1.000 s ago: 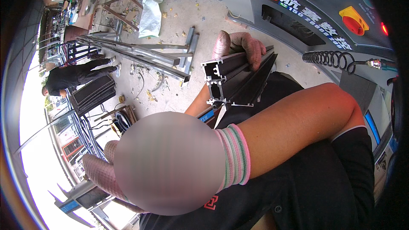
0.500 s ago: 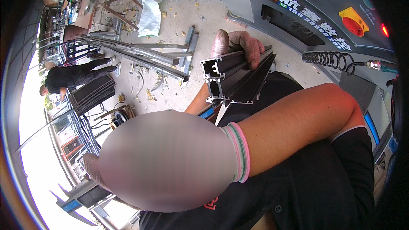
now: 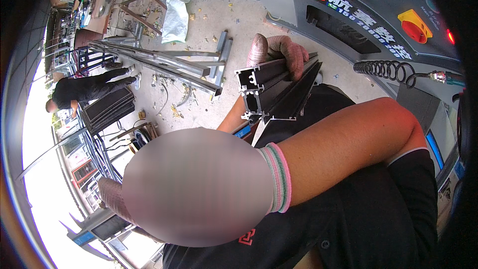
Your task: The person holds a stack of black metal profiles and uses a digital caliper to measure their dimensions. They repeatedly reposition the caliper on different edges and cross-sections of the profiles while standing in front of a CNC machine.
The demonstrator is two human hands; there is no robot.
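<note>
My left hand [image 3: 284,55], in a worn pinkish work glove, has its fingers curled over a dark metal profile [image 3: 274,89]. The profile's cut end faces me, with hollow chambers and bare metal edges. Part of the left forearm shows behind it. My bare right forearm [image 3: 343,154] crosses in front from the right, with a pink, green and white glove cuff at the wrist. Close to the camera, my right hand [image 3: 199,189] is mostly covered by a blurred patch. One gloved finger sticks out at its left, but its grip is hidden.
A grey machine [image 3: 318,25] with knobs and a gauge stands at upper right, a coiled black hose [image 3: 383,71] beside it. Metal bars [image 3: 159,65] rest on a frame at upper left. A white sack [image 3: 175,17] lies on the littered floor. Another person [image 3: 74,92] stands by dark stacked panels [image 3: 109,109].
My right hand has shifted slightly, and more of its gloved finger shows at the left. The left hand and the profile stay almost still. The other person's head and arm have moved a little.
</note>
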